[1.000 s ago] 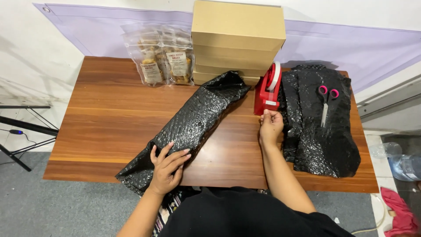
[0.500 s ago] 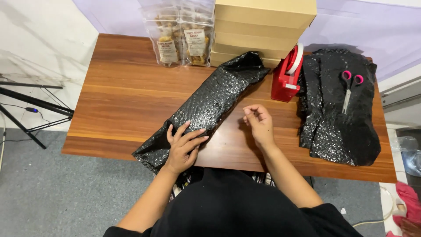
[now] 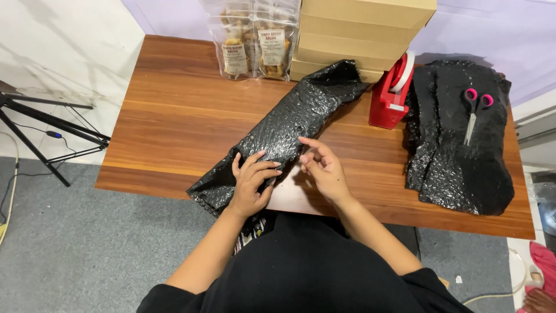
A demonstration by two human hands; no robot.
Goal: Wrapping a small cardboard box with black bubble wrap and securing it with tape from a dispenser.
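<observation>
A long roll of black bubble wrap [image 3: 292, 119] lies slantwise across the brown wooden table [image 3: 174, 110]. My left hand [image 3: 252, 184] presses flat on its near end, fingers spread. My right hand [image 3: 324, 168] hovers just right of that spot, fingers loosely curled; whether a small strip of tape is between its fingertips is too small to tell. A red tape dispenser [image 3: 391, 93] stands at the far right of the roll.
A heap of black bubble wrap [image 3: 457, 150] with pink-handled scissors [image 3: 475, 110] on it lies at the right. Stacked cardboard boxes [image 3: 359, 29] and clear snack bags [image 3: 255, 43] stand at the back edge. A black tripod [image 3: 46, 124] stands on the floor at left.
My right hand has come back from the tape dispenser toward the near end of the roll, beside my left hand. The left hand has stayed on the wrap.
</observation>
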